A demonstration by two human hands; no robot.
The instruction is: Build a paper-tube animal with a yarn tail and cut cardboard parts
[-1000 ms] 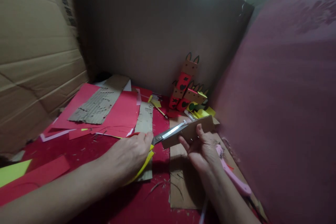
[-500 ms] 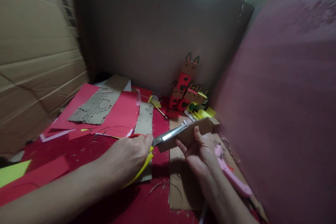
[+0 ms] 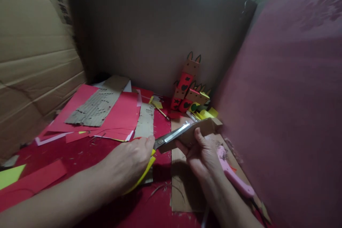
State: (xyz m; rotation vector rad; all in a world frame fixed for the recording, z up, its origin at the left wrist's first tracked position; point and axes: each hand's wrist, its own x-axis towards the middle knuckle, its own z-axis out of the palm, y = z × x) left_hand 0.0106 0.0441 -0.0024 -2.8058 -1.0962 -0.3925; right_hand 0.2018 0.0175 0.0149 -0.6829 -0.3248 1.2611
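My left hand (image 3: 133,162) is closed round the red and yellow handles of a pair of scissors (image 3: 173,135). Their blades lie along the upper edge of a narrow brown cardboard piece (image 3: 204,126). That piece is gripped by my right hand (image 3: 199,153), its thumb on the near face and the other fingers partly hidden below and behind. Both hands are above the red work surface (image 3: 133,206), over a flat cardboard sheet (image 3: 184,199).
Red paper sheets (image 3: 127,114) carry a corrugated strip (image 3: 92,108) at the left. Decorated paper figures (image 3: 185,82) stand at the back. A pink glue gun (image 3: 237,181) lies to the right, beside a pink wall (image 3: 294,114). Another cardboard strip (image 3: 144,123) is near the scissors.
The view has shifted slightly, moving the surroundings a little to the left. The scissor blades look slightly closer together along the cardboard; both hands keep their grips.
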